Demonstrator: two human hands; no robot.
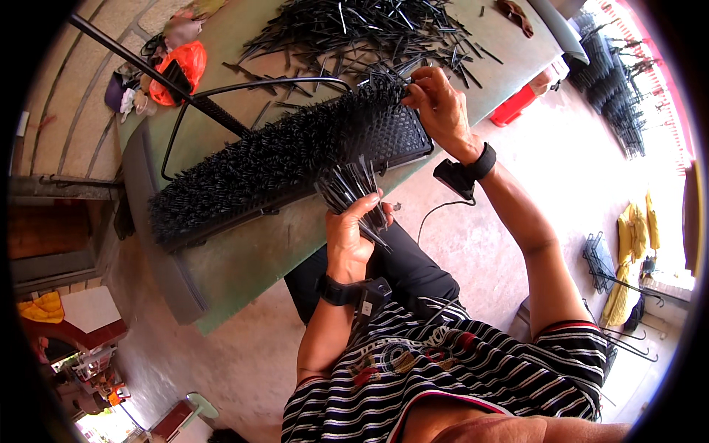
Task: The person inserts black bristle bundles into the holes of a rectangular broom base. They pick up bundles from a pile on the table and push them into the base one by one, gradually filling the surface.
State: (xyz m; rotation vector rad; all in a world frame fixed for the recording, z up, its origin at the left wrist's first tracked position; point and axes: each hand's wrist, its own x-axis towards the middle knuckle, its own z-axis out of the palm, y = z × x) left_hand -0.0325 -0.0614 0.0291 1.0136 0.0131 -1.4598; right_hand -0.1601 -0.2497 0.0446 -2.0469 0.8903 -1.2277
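A long black brush head (251, 162) lies slantwise on the green table, its top densely covered with black bristle tufts. Toward its right end a stretch of the perforated base (395, 133) shows bare. My left hand (357, 225) is closed round a bundle of thin black strips (347, 188), held just in front of the brush head. At the far right end of the brush head my right hand (439, 103) has its thumb and fingers pinched together by the bristles. Whatever lies between those fingertips is too small to make out.
A large heap of loose black strips (354, 33) covers the back of the table (244, 280). A black pole (148, 66) with a wire brace rises at the left. An orange bag (179, 72) lies beyond it. Something red (515, 105) stands by the right table edge.
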